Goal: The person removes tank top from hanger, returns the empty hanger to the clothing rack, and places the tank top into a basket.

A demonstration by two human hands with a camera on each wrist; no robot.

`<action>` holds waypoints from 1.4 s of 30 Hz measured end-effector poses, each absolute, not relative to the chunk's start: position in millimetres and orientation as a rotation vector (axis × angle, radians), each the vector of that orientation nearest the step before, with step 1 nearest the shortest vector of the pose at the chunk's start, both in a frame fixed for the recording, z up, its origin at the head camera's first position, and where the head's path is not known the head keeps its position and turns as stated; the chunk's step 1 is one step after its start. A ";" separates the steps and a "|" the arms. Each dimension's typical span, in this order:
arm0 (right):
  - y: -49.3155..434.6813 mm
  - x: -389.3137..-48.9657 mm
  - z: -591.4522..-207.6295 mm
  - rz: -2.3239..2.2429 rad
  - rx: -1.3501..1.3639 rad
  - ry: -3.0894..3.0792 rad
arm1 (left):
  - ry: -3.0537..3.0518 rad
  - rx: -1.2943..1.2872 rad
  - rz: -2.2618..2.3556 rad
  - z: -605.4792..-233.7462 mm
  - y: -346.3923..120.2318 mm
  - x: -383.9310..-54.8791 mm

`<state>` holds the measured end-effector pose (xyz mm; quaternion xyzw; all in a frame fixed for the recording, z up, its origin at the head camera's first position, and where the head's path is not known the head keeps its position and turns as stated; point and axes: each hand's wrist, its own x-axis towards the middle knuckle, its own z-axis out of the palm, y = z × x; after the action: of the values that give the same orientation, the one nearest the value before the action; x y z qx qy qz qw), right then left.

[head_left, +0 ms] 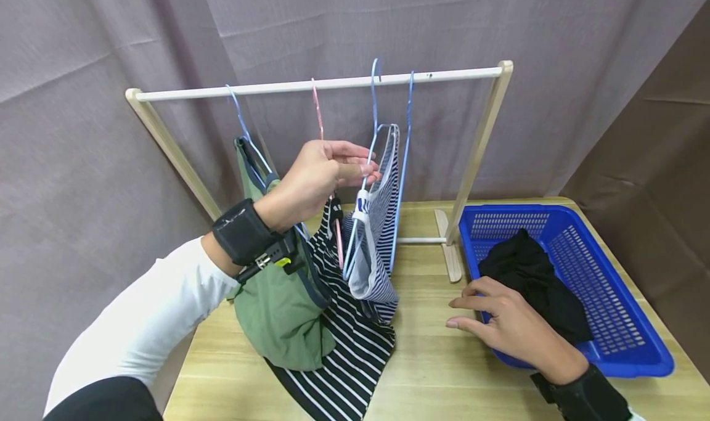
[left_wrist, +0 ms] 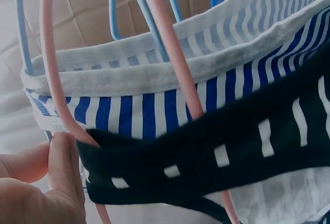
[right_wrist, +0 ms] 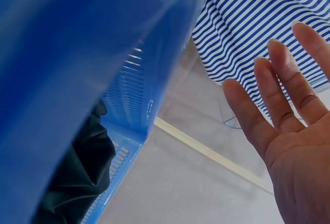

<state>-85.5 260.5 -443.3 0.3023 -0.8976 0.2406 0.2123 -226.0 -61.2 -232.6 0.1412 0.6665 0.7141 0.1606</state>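
Note:
My left hand [head_left: 316, 171] pinches the light blue hanger [head_left: 374, 110] between thumb and fingers, just below its hook, which is at the rack's rail [head_left: 277, 88]. On that hanger is a blue-and-white striped garment [head_left: 386, 224], its pale waistband showing in the left wrist view. Left of it, a black garment with white stripes [head_left: 355, 353] hangs from a pink hanger [head_left: 317, 110]; farther left is a green garment [head_left: 277, 328] on another blue hanger [head_left: 244, 122]. My right hand [head_left: 507, 319] holds nothing, fingers relaxed, by the blue basket [head_left: 638, 356]. Black cloth [head_left: 535, 285] lies in the basket.
A further blue hanger [head_left: 403, 180] hangs at the right of the striped garment, close to it. The rack's wooden right leg [head_left: 478, 156] stands between the garments and the basket. Grey cloth [head_left: 444, 20] covers the wall behind the wooden table [head_left: 427, 371].

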 end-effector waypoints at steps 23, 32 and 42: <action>260.3 -84.3 -450.2 0.718 0.849 -2.451 | 1.963 0.485 2.067 -255.3 -61.3 -165.3; 256.7 -82.4 -452.0 0.739 0.843 -2.459 | 1.944 0.449 2.022 -265.1 -61.3 -143.1; 256.3 -85.3 -451.3 0.756 0.866 -2.417 | 1.851 0.564 2.139 -279.9 -49.2 -108.2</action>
<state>-85.3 256.3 -451.3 0.3149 -0.8788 0.2748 0.2303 -108.2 -49.2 -279.9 0.1940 0.6364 0.7355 0.1282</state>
